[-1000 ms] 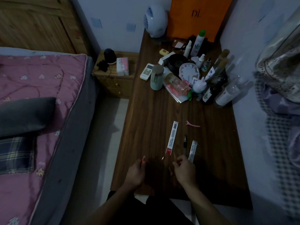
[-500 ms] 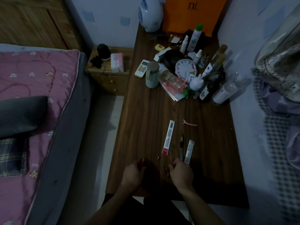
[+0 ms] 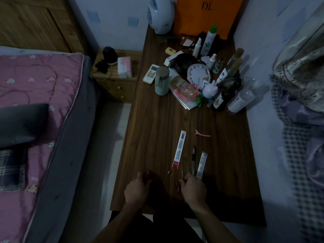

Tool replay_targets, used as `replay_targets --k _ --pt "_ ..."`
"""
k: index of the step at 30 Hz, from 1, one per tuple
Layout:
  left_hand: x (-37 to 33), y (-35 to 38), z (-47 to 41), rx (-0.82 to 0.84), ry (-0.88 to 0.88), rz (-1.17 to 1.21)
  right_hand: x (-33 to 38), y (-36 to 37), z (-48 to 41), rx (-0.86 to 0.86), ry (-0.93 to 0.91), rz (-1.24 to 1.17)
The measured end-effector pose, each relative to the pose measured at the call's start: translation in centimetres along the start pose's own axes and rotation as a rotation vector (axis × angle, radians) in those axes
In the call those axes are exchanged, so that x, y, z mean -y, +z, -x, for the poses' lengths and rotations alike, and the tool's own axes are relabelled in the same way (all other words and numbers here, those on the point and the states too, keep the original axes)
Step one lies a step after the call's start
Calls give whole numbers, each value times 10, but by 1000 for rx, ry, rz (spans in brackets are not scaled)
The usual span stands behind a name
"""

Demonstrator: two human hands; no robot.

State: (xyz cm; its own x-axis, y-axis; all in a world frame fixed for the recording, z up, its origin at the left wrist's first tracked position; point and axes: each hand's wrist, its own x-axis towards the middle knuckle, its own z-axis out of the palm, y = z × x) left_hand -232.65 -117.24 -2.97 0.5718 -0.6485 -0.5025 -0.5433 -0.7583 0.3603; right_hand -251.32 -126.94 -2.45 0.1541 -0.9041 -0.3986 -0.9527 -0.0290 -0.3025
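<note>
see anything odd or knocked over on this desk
A small pen tip lies loose on the desk near the hands, a pen seemingly taken apart: the left hand grips a reddish pen part, the right hand pinches a thin refill. Farther back a clear bottle lies on its side.

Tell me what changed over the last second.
The left hand lowered its red piece toward the table, keeping its grip. The right hand still pinches a thin piece in about the same spot. The long pack, short pack, black pen, pink clip and loose tip lie as before.
</note>
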Motion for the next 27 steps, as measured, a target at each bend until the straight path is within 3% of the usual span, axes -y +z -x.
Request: replay_targets --k 16,27 --pt "-1 -8 3 23 34 108 39 -27 -44 -7 -12 -18" --pt "-17 -28 1 -28 102 184 64 -24 -90 72 154 -25"
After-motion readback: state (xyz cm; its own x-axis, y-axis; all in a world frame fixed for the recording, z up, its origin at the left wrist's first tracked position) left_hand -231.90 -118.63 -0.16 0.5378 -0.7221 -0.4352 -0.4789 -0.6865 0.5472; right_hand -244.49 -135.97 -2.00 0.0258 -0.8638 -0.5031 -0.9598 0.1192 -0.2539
